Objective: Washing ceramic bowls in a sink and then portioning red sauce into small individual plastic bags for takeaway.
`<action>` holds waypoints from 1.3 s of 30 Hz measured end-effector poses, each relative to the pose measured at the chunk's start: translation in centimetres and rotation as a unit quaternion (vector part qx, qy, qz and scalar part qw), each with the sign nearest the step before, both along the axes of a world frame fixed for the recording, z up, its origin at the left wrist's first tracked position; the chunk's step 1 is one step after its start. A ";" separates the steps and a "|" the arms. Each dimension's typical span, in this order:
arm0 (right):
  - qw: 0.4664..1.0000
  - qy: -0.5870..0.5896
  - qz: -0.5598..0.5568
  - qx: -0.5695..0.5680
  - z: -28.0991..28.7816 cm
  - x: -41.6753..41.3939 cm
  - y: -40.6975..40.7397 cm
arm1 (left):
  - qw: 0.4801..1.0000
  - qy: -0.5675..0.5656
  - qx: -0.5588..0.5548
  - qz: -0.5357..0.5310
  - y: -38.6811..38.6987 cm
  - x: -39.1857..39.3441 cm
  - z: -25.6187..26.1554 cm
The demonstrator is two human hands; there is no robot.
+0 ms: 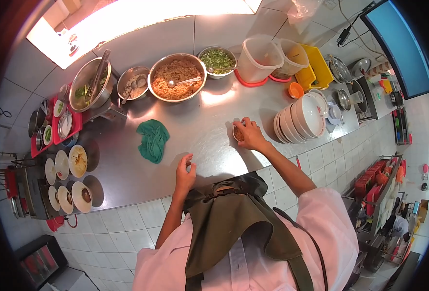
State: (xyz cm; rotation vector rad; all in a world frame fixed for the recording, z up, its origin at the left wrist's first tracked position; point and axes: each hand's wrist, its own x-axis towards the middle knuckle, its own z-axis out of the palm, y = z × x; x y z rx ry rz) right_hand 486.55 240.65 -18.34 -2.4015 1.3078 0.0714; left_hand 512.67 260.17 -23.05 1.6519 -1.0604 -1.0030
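My right hand (250,135) grips a small white cup (235,138) from above, on or just over the steel counter (200,134). Brown minced food (238,133) shows inside it; the fingers cover its right side. Near the counter's front edge, my left hand (186,171) holds nothing, its fingers loosely curled and apart. A crumpled green cloth (154,141) lies to the left of that hand. Stacked white bowls (297,118) lean over to the right of my right hand. Farther back is a large steel bowl (177,77) of brown minced food with a ladle (185,81) in it.
A bowl of chopped green onion (218,61), plastic tubs (261,60) and a yellow bin (310,67) line the back. At left stand a steel bowl with tongs (99,78), red trays (69,123) and several white bowls (78,161). A monitor (399,47) hangs at upper right.
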 end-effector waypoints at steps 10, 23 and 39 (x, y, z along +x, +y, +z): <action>0.956 -0.012 -0.290 -0.037 -0.2 -1.7 -15.6 | 0.962 -0.202 -0.138 0.120 -0.2 -0.4 -2.0; 0.925 -0.271 -0.161 -0.213 -0.5 -6.4 2.8 | 0.889 -0.366 -0.193 0.197 -8.2 7.1 3.6; 0.746 -0.153 -0.647 -0.046 -9.6 -24.4 46.2 | 0.923 -0.370 -0.106 -0.007 -13.7 0.0 -3.8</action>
